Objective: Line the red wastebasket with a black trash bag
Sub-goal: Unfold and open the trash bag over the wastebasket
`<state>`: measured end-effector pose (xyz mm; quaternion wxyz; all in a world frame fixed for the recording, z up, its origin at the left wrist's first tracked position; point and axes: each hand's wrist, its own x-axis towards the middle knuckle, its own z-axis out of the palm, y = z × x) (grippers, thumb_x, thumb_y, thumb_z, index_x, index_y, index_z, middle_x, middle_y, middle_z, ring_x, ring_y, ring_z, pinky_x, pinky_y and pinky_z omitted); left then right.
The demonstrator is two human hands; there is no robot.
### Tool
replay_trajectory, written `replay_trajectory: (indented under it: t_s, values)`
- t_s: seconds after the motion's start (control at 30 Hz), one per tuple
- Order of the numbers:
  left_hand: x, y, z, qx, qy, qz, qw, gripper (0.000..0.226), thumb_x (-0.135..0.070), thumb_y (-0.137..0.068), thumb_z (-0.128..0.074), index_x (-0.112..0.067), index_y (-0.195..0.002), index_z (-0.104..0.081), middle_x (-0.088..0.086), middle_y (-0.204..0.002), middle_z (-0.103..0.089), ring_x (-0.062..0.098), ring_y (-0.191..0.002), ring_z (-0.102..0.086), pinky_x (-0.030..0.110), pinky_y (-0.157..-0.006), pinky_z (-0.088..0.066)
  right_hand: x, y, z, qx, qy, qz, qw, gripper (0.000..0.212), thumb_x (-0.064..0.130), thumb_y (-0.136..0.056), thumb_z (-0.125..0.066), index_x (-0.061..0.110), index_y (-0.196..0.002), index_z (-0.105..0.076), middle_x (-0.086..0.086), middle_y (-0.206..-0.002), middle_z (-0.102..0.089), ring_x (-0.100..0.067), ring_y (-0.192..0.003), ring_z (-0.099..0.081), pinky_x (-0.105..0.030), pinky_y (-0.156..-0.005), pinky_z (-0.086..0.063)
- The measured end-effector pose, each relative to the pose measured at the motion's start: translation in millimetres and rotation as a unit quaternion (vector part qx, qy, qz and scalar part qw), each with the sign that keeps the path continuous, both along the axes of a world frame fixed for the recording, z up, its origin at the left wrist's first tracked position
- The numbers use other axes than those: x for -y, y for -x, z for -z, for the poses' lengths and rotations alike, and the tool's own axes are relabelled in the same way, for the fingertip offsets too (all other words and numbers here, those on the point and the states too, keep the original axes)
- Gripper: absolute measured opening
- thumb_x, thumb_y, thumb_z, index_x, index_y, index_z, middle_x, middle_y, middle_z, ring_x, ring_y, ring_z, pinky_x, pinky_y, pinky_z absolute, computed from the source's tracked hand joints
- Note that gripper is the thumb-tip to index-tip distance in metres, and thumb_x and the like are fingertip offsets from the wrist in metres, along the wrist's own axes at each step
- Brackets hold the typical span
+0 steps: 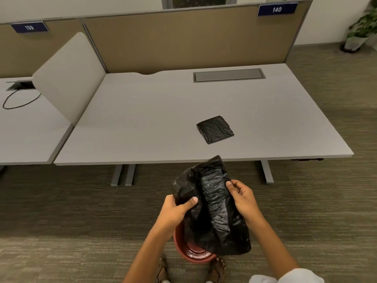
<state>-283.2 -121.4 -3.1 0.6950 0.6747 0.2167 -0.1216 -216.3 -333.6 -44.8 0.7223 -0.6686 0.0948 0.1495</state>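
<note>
A partly unfolded black trash bag [212, 211] hangs in the air in front of me, above the red wastebasket [179, 245]. My left hand [175, 211] grips the bag's left edge with the thumb on top. My right hand [242, 198] pinches its right edge. The wastebasket stands on the carpet between my feet, and the bag hides most of its opening. Only its left rim and part of the inside bottom show.
A folded stack of black bags [215, 129] lies on the grey desk [142, 119] ahead, near the front edge. Desk legs [267, 172] stand on the carpet beyond the wastebasket. Partition panels back the desk, and a potted plant [361, 27] is far right.
</note>
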Motion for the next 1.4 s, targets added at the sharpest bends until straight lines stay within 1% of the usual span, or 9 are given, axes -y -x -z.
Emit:
replay_trajectory:
  t_s: [0.1,0.2,0.33,0.53,0.73,0.93,1.07,1.2,1.4]
  values:
    - [0.8,-4.5,-2.6,-0.026,0.044,-0.032,0.998,0.015,-0.016,-0.082,-0.081,-0.007,-0.093,-0.080,0.015,-0.098,-0.081,0.026,-0.090,-0.078,0.025,-0.067,-0.060,6.5,-4.8,7.8,-0.008,0.100,-0.016,0.995,0.024,0.034,-0.097,-0.061,0.020,-0.116,-0.063,-0.001,-0.110,-0.070,-0.019,-0.104,-0.068,-0.032,-0.089,-0.056]
    - [3.5,-9.9,-6.0,-0.039,0.067,-0.039,0.996,0.025,-0.027,-0.073,-0.088,-0.010,-0.090,-0.081,0.013,-0.097,-0.081,0.028,-0.091,-0.078,0.027,-0.067,-0.061,14.0,-0.1,2.1,0.032,0.205,0.002,0.978,0.031,0.042,-0.098,-0.056,0.027,-0.125,-0.056,0.009,-0.119,-0.062,0.001,-0.102,-0.059,-0.018,-0.076,-0.048]
    - [11.5,-15.4,-6.3,-0.044,0.068,-0.057,0.995,0.049,-0.041,-0.053,-0.095,-0.010,-0.088,-0.080,0.012,-0.092,-0.081,0.026,-0.087,-0.078,0.025,-0.064,-0.060,17.5,19.8,-19.4,0.086,0.191,-0.008,0.978,0.012,0.039,-0.092,-0.066,0.039,-0.104,-0.063,0.014,-0.105,-0.068,-0.002,-0.098,-0.065,-0.017,-0.075,-0.051]
    - [22.4,-15.9,-1.1,-0.029,0.079,-0.077,0.993,0.054,-0.049,-0.042,-0.097,-0.015,-0.080,-0.081,0.009,-0.085,-0.082,0.024,-0.081,-0.079,0.025,-0.059,-0.059,-1.9,55.7,-37.0,0.096,0.190,-0.225,0.951,0.054,0.063,-0.067,-0.081,0.044,-0.113,-0.062,0.022,-0.105,-0.070,0.000,-0.097,-0.068,-0.023,-0.077,-0.060]
    - [16.6,-18.8,-4.1,-0.038,0.048,-0.079,0.995,0.071,-0.067,-0.045,-0.081,-0.014,-0.092,-0.072,-0.002,-0.076,-0.080,0.011,-0.075,-0.077,0.022,-0.059,-0.057,-3.1,39.2,-24.4,0.103,0.213,-0.222,0.946,0.022,0.011,-0.091,-0.069,0.029,-0.101,-0.076,0.015,-0.094,-0.077,0.002,-0.093,-0.070,-0.018,-0.080,-0.055]
    - [-0.5,-15.9,-3.4,-0.082,0.013,-0.023,0.996,0.071,-0.082,-0.070,-0.053,-0.024,-0.109,-0.066,-0.007,-0.095,-0.079,0.010,-0.087,-0.074,0.025,-0.074,-0.051,4.2,-1.5,-16.2,0.101,0.239,-0.175,0.950,0.025,0.009,-0.093,-0.066,0.028,-0.104,-0.079,0.018,-0.096,-0.078,0.008,-0.093,-0.068,-0.009,-0.080,-0.051]
    - [-1.6,-10.8,4.0,-0.127,-0.005,-0.011,0.992,0.069,-0.072,-0.089,-0.046,-0.031,-0.144,-0.044,-0.009,-0.131,-0.052,0.014,-0.116,-0.054,0.033,-0.094,-0.043,-7.8,-42.5,-12.3,0.124,0.335,-0.128,0.925,0.021,0.012,-0.093,-0.066,0.020,-0.109,-0.078,0.005,-0.107,-0.076,-0.001,-0.092,-0.066,-0.022,-0.095,-0.051]
    - [1.4,-9.5,5.9,-0.074,0.038,0.020,0.996,0.025,-0.045,-0.098,-0.053,-0.042,-0.100,-0.078,-0.008,-0.108,-0.078,0.008,-0.099,-0.073,0.015,-0.073,-0.055,-18.3,-63.1,-15.0,0.152,0.378,-0.091,0.909,0.030,0.023,-0.089,-0.071,0.018,-0.118,-0.071,-0.004,-0.117,-0.068,-0.019,-0.100,-0.067,-0.032,-0.091,-0.055]
    - [5.5,-13.2,12.9,-0.061,0.092,-0.050,0.993,0.022,-0.024,-0.097,-0.061,-0.012,-0.094,-0.080,0.019,-0.100,-0.079,0.034,-0.096,-0.076,0.040,-0.076,-0.062,-24.6,-26.8,-32.0,0.150,0.371,-0.020,0.916,0.031,0.030,-0.076,-0.080,0.029,-0.103,-0.065,0.012,-0.090,-0.065,-0.007,-0.071,-0.064,-0.023,-0.064,-0.057]
